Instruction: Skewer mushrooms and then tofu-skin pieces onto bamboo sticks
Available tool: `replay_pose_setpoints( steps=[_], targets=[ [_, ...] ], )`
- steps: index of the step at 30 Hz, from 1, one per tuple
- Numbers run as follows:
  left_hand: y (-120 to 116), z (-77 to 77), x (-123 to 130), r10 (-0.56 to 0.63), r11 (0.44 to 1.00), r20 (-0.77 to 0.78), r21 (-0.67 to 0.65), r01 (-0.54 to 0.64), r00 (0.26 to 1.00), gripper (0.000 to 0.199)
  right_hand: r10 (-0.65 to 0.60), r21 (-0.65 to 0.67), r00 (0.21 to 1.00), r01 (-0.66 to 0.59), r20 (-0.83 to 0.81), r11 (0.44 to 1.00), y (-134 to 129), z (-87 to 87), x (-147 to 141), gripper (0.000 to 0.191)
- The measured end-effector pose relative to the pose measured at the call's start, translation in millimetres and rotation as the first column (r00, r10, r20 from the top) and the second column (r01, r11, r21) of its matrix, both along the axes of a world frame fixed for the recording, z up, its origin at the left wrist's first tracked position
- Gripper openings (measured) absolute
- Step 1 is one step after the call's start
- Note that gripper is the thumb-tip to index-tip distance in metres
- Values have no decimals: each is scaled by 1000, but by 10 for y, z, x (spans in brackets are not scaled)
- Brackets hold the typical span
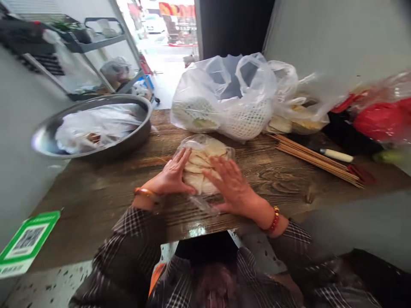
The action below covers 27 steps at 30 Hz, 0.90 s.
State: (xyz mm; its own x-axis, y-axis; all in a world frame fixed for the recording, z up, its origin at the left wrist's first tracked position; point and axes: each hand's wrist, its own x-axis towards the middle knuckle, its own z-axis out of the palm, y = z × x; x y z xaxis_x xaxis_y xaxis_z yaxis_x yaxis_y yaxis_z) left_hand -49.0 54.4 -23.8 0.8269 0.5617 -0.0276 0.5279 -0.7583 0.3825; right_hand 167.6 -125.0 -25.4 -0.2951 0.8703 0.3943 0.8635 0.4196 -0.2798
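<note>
A clear plastic bag (205, 141) of pale, flat, folded slices (196, 164) lies on the wooden table in front of me; I cannot tell exactly what food they are. Against the bag's left side rests my left hand (175, 173), thumb and fingers apart. My right hand (229, 182) lies spread over the bag's right part, fingers stretched across the slices. Both hands touch the bag without gripping it. A loose end of the plastic (202, 204) sticks out toward me between the wrists.
A metal basin (141, 124) holding a white bag (96, 122) stands at the left. Large plastic bags (224, 102) sit behind the slices. Thin wooden skewers (316, 160) and a pale-handled tool (338, 155) lie right, near a red bag (379, 122). A green QR card (30, 239) is front left.
</note>
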Motion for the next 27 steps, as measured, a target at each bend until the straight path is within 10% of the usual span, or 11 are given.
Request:
replay_pose_setpoints(
  steps=[9, 20, 27],
  targets=[
    [-9, -17, 1, 43, 992, 129, -119, -28, 991, 142, -301, -164, 952, 289, -53, 943, 163, -345, 459, 133],
    [35, -113, 38, 166, 986, 228, -44, -160, 960, 126, -429, -132, 902, 421, -39, 897, 728, -450, 717, 82],
    [65, 5, 42, 237, 969, 250, 11, -247, 939, 93, -237, -148, 924, 201, -301, 968, 524, -401, 877, 75]
  ],
)
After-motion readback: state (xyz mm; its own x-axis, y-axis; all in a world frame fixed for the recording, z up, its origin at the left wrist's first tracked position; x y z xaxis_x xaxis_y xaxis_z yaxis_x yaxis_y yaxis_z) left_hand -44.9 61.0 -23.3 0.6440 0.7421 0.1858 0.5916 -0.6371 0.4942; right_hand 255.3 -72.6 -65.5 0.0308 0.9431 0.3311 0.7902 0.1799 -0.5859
